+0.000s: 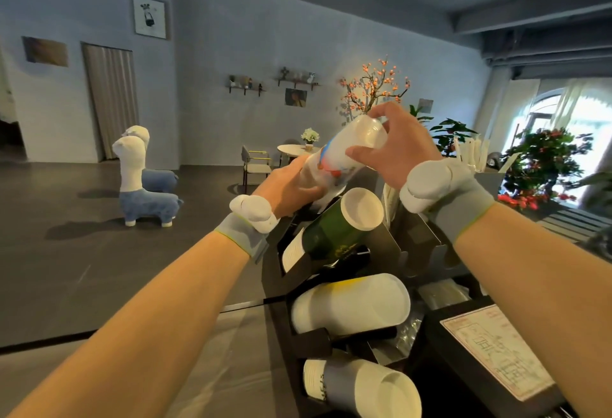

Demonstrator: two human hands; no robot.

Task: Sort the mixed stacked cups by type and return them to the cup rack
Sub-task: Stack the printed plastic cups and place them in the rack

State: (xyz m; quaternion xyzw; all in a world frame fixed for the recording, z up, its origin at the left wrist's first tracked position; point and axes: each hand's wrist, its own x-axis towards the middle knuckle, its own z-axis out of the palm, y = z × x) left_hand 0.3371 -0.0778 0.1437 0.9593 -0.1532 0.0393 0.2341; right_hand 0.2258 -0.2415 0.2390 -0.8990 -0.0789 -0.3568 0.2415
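Note:
A black cup rack stands in front of me with cup stacks lying in its slots. At the top slot a stack of translucent printed plastic cups points up and to the right. My left hand grips its lower part and my right hand pinches its upper end. Below it lies a dark green paper cup stack, then a white frosted cup stack, then a grey-sleeved paper cup stack at the bottom.
A black box with a printed sheet sits right of the rack. Straws and red-flowered plants stand behind it. Two alpaca stools, a small table and a chair are across the floor.

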